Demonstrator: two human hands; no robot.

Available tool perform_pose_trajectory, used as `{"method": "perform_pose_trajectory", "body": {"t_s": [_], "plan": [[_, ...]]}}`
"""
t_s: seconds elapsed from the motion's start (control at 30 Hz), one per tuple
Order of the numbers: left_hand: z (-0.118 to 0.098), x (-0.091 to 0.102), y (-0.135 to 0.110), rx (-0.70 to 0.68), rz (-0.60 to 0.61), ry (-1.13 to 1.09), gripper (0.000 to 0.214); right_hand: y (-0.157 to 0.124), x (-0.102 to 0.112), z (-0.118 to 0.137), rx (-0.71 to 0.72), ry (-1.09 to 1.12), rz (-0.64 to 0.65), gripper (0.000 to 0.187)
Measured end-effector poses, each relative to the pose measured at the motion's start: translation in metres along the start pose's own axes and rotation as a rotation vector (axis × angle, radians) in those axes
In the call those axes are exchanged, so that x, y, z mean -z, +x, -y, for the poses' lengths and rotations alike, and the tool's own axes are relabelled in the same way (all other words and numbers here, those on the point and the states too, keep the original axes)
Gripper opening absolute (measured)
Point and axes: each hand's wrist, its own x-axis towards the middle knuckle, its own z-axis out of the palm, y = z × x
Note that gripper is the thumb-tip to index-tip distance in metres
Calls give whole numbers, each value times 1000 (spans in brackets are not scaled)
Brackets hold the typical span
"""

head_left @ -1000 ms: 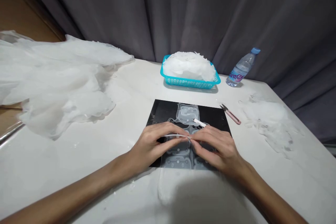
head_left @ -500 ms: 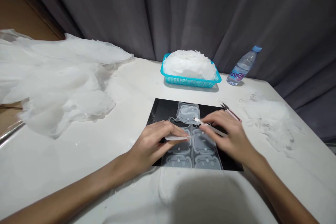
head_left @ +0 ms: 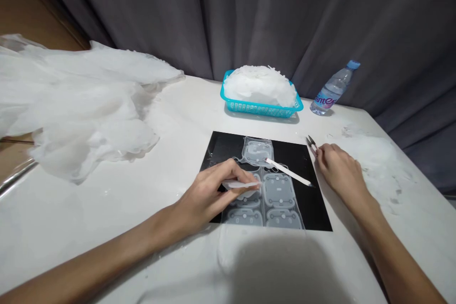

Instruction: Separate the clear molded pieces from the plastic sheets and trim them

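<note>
My left hand [head_left: 226,185] pinches a translucent white molded piece [head_left: 240,184] between thumb and fingers, over the black mat [head_left: 317,209]. Beneath it, a clear sheet of molded rounded-square shapes [head_left: 279,190] covers much of the mat and runs past its near edge. A white pen-like tool [head_left: 290,172] with a dark tip lies slantwise across the mat. Right of the mat, my right hand [head_left: 340,171] has its fingers closed on the handles of small thread snips [head_left: 311,142]. The blades point away from me, and most of the handles are hidden.
A blue plastic basket [head_left: 263,108] heaped with translucent white pieces stands at the back, beside a water bottle [head_left: 331,90]. Large clear sheets [head_left: 89,99] pile up on the left. Thin clear scraps [head_left: 381,161] lie on the right. A grey curtain [head_left: 249,19] hangs behind the table.
My right hand has let go of the white pen-like tool, leaving it on the mat, and has moved right to the snips. My left hand still holds the molded piece.
</note>
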Motion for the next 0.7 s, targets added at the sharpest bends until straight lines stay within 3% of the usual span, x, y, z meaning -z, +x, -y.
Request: {"method": "perform_pose_trajectory", "body": {"t_s": [0.13,0.3,0.47,0.7], "plan": [[0,0,0,24,44,-78,8,-2,3,9,56,380,-45,25],[1,5,4,14,109,10,15,-12,22,29,222,959,191,32],[3,7,2,-77,138,125,18,-23,48,41,374,1090,385,32],[6,9,6,-285,50,228,24,-32,48,50,515,1157,317,27]]}}
